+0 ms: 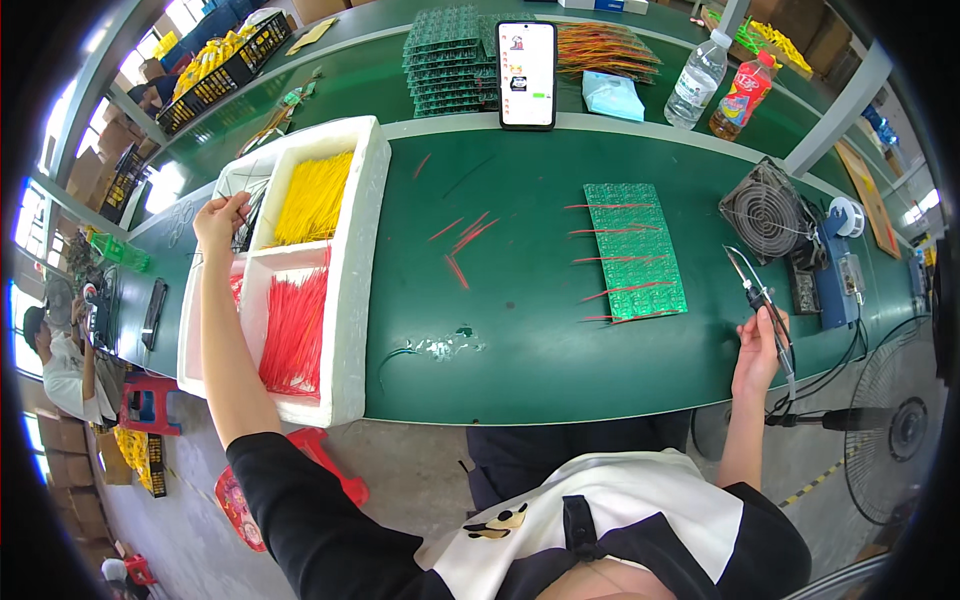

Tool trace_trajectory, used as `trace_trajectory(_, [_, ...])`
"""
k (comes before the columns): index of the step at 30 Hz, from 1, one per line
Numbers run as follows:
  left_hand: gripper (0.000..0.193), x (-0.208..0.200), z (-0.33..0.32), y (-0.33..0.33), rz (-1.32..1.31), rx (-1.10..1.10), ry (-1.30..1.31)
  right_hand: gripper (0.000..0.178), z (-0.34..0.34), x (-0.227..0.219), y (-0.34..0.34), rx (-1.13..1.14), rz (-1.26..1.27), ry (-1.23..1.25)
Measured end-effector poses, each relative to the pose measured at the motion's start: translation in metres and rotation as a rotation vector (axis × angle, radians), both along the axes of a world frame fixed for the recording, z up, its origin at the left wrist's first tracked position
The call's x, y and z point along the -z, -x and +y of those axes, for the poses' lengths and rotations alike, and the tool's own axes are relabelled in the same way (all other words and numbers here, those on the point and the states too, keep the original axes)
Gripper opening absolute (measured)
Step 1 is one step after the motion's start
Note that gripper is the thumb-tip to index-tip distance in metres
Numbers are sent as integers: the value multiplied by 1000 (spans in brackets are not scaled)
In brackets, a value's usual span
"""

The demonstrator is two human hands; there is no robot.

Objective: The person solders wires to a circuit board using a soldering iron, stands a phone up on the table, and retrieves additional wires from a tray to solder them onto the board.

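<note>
Pinching narrowly, my left grip is at the dark wires in the rear left of the white foam box, though I cannot tell whether it has one; they look light and springy, best taken near an end. My right grip wraps the slim soldering iron, probably hot-tipped, so handle only. The smooth green table carries scattered red wires; beyond it stands a fan on grey floor.

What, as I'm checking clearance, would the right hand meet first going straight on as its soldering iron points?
The right hand would probably meet the grey rail near the clear bottle; height is unclear, so the tabletop could come first.
</note>
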State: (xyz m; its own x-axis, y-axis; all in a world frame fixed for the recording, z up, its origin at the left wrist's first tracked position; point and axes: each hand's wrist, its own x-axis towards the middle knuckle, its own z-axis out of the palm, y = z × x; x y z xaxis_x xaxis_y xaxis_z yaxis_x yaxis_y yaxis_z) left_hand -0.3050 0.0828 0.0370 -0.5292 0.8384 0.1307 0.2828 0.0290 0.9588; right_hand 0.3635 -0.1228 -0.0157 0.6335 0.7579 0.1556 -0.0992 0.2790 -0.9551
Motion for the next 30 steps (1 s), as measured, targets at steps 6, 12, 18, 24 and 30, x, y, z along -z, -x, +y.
trace_trajectory(6, [16,1,-1,0,29,101,65,10,0,-2,1,-24,-61,21])
trace_trajectory(12, [13,0,-4,-2,111,139,139,9,-1,1,-2,-10,-18,-13])
trace_trajectory(18, [15,2,-3,-5,113,121,121,8,-2,1,0,11,-6,-8])
trace_trajectory(24, [21,10,5,16,223,-23,-37,9,-2,0,0,29,-34,-9])
trace_trajectory(30, [22,17,7,26,103,0,-38,13,-10,1,-29,223,-203,-115])
